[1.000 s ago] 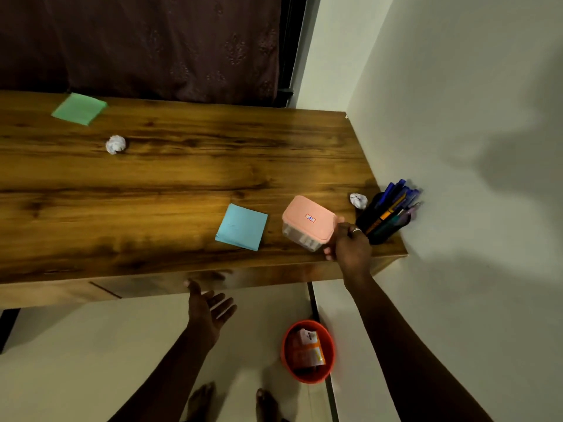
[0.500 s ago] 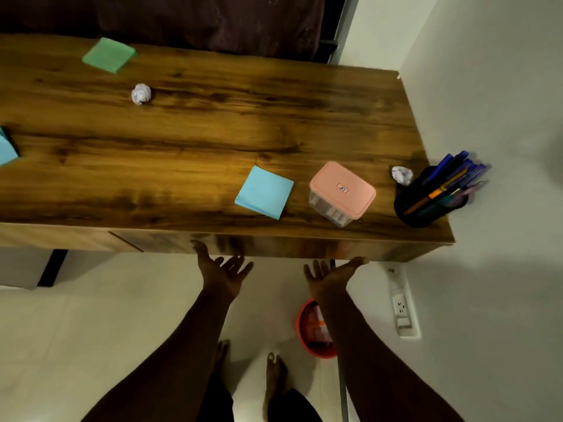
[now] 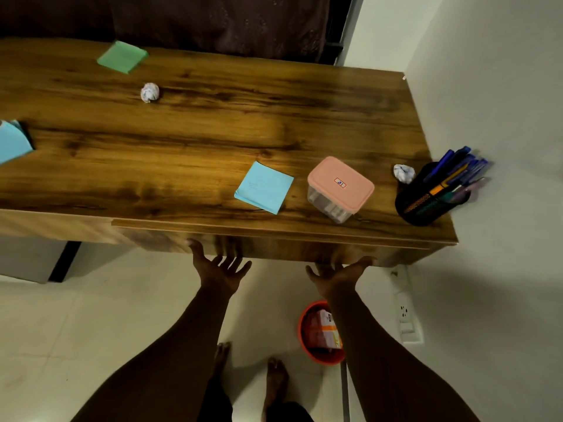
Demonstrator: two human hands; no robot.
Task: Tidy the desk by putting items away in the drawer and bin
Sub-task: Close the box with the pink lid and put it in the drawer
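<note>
Orange bin [image 3: 320, 358]: on the floor, nearer than the right fingers and below them, partly covered by the right forearm. A carton [image 3: 323, 328] lies inside.

Left hand [image 3: 221, 271]: palm up, fingers [image 3: 240, 264] spread, holding nothing. The thumb tip lies against the lower edge of the drawer front [image 3: 274, 248].

Right hand [image 3: 336, 277]: palm up, fingers spread, thumb out to the right, holding nothing. The fingertips reach the same lower edge. Contact is blurred and cannot be confirmed.

Desk [image 3: 213, 132], just beyond the fingers: a blue note pad [image 3: 264, 187] lies flat ahead of the left fingers and slightly right. A pink-lidded container [image 3: 340, 185] stands ahead of the right fingers, apart from the pad.

Further right of the right fingers: a crumpled paper ball [image 3: 403, 173] sits just beside a black mesh pen holder [image 3: 426, 205] full of pens.

Far ahead and left of the left fingers: a second paper ball [image 3: 150, 92], and beyond it a green note pad [image 3: 122, 57]. Another blue pad [image 3: 12, 141] is cut by the left frame edge.
</note>
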